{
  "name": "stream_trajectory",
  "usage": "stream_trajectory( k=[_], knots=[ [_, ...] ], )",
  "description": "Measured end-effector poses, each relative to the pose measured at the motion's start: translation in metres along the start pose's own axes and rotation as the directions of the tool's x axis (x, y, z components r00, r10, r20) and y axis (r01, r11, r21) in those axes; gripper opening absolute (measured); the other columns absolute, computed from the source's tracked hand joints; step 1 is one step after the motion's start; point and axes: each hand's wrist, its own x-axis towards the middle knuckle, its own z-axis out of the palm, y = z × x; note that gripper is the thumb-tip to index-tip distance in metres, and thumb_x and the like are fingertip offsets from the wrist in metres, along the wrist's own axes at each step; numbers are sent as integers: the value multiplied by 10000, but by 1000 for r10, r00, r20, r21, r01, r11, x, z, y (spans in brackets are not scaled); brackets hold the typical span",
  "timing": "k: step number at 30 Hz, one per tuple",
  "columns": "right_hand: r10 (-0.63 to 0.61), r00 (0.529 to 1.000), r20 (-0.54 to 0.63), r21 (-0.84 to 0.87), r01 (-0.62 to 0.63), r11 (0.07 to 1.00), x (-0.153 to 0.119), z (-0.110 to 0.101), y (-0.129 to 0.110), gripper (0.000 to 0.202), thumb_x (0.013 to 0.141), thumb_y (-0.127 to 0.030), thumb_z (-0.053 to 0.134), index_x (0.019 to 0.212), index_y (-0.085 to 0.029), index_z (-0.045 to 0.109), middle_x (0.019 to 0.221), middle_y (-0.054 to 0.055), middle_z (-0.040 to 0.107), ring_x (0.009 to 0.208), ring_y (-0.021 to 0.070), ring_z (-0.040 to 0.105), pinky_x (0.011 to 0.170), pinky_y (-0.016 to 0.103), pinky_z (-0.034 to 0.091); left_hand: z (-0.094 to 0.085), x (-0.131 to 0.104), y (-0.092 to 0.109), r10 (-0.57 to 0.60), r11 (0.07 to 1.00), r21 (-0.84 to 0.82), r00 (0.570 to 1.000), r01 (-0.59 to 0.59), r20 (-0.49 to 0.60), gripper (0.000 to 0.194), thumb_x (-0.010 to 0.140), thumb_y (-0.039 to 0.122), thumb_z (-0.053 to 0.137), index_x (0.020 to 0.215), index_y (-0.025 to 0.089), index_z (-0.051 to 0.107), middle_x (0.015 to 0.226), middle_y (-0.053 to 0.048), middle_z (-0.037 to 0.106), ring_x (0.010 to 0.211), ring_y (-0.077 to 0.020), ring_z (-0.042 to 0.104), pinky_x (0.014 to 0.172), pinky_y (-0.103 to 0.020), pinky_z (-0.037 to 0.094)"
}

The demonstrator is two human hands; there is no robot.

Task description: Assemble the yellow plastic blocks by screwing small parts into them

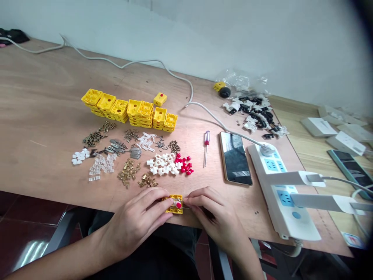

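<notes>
Near the front edge of the table, my left hand is closed on a small yellow plastic housing. A red button cap with a white collar around it sits inside the housing, and my left fingertips press at its left side. My right hand is beside the housing's right edge, thumb and fingers pinched together. A thin, light sliver shows between those fingers and the housing; its kind is too small to tell. Just beyond lie piles of white plastic collars, red caps and brass pieces.
Stacked yellow housings stand farther back, with a closed yellow box behind. Screws, metal strips and clear plastic parts lie in piles. To the right are a screwdriver, a phone and a power strip.
</notes>
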Motion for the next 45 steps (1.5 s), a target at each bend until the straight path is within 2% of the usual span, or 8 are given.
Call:
stream_trajectory(
  k=[14,25,32,34,37,39,42,45],
  knots=[
    [-94,995,-24,-65,93,994,-4,3,5,229,973,-78,560,1046,-221,722,930,54,748,837,163,735,707,255,630,-2,3,2,-12,1000,13,1000,12,12,189,1059,173,498,1167,123,644,1073,-102,684,943,-203,693,816,-327,642],
    [-101,995,21,-120,103,987,-8,5,8,207,1006,-110,524,1026,-216,700,954,55,728,875,147,739,760,220,624,-5,-1,0,-50,999,-12,993,52,110,201,1042,206,554,1214,135,632,1128,-93,656,1006,-212,657,893,-337,609],
    [-124,992,-2,-135,122,983,-8,7,8,204,1013,-117,528,1080,-212,695,964,57,733,887,149,734,779,228,621,-3,-1,4,-41,999,6,992,40,116,209,1048,208,541,1227,141,624,1146,-108,655,1029,-220,654,904,-343,608],
    [-128,992,-5,-134,126,983,-7,7,7,206,1014,-116,523,1077,-213,693,961,55,732,881,146,732,769,225,619,-14,-4,7,22,1000,19,996,-24,88,227,1054,208,530,1253,141,616,1153,-116,662,1073,-218,655,937,-326,598],
    [-124,992,-7,-138,121,983,-8,7,6,208,1010,-114,524,1068,-218,694,956,51,730,861,143,731,745,224,619,-52,-10,0,104,982,160,994,-97,-35,252,1061,146,472,1261,182,620,1183,-88,684,1161,-192,640,1012,-296,557],
    [-113,994,-1,-141,111,984,-8,7,5,211,1010,-115,522,1064,-224,695,957,49,732,860,148,732,747,236,623,-84,-12,-15,-46,930,358,991,89,-127,303,1046,97,478,1274,242,616,1199,-35,691,1150,-170,647,1066,-318,516],
    [-103,995,7,-145,103,984,-7,8,6,215,1009,-119,519,1059,-231,696,955,48,737,860,159,735,756,258,629,-122,-10,-48,-236,752,544,923,372,-305,172,1052,207,543,1171,218,665,1127,-17,705,1026,-182,680,946,-322,540],
    [-103,995,5,-139,103,985,-6,9,6,212,1006,-113,523,1058,-230,691,948,45,740,852,158,735,744,257,628,-134,-10,-77,-361,652,625,901,429,-241,202,1068,290,504,1121,219,686,1127,-29,708,937,-197,683,815,-309,522]
  ],
)
